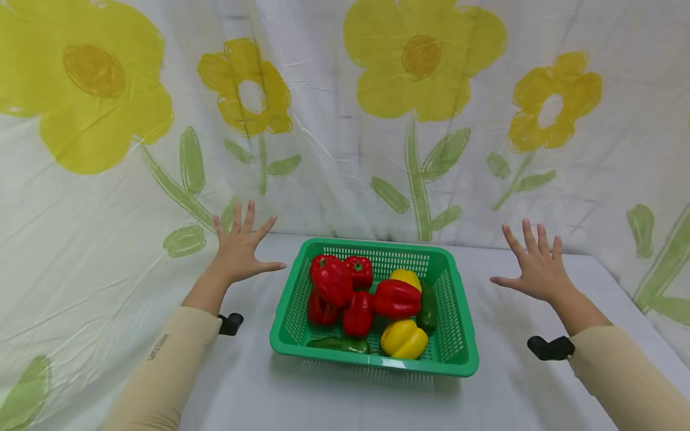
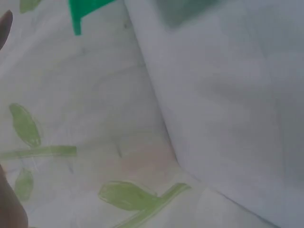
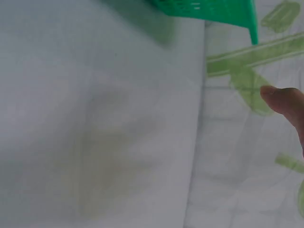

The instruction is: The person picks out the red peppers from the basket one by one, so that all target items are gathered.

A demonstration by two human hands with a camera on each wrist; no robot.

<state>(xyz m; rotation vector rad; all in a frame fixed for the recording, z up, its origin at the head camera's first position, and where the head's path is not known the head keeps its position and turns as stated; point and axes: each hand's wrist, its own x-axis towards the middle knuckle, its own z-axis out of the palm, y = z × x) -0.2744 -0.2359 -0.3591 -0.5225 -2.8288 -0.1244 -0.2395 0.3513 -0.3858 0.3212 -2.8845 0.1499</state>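
Head view, left hand [image 1: 239, 251] and right hand [image 1: 533, 269] spread, flanking green basket [image 1: 458, 353], sleeve print unreadable

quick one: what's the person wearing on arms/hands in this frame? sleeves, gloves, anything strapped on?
Both arms wear long, close-fitting beige sleeves ending at the wrist. The left sleeve carries a small dark marking, too small to read. The left hand and right hand are bare: no gloves or rings visible. A small black device sits at the right cuff, another at the left.

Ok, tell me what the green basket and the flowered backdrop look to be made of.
Green basket: looks like moulded plastic, glossy, with perforated mesh walls and a smooth rim. Flowered backdrop: probably thin plastic sheeting or coated cloth; it creases sharply and has a faint sheen.
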